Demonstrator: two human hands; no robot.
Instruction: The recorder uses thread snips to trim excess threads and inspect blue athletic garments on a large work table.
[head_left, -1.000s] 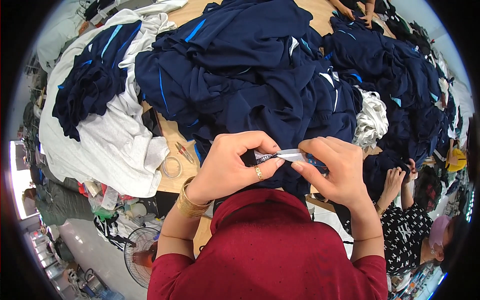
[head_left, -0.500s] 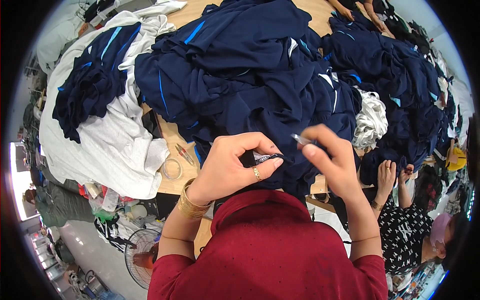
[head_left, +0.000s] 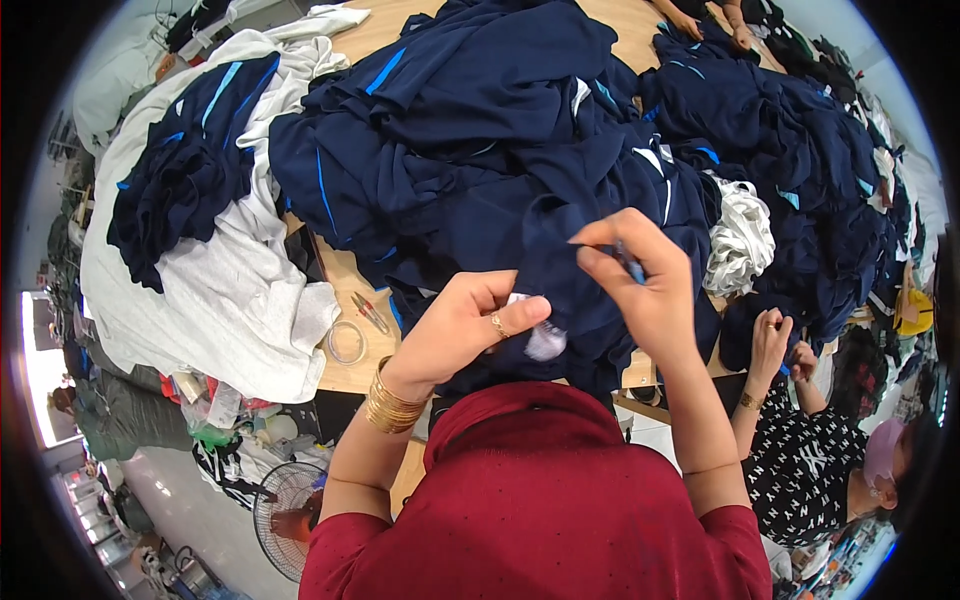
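Between thumb and fingers my left hand pinches a small white piece of fabric, like a label; it dangles below the thumb and is blurred. My right hand is a little to the right and farther up, closed round a small tool with a blue part; its kind is mostly hidden by the fingers. The right thumb and forefinger point toward the left hand, apart from it. Both hands are above a big heap of navy garments with blue and white strips.
Thread snips and a clear ring lie on the wooden table at left. Pale grey cloth bears another navy bundle. A white cloth bundle is at right. A co-worker handles navy cloth; another person's hands show beyond.
My right hand has moved slightly up, turning so the tool's shiny tip no longer shows. In my left hand the dark-edged piece has given way to a white one hanging down.
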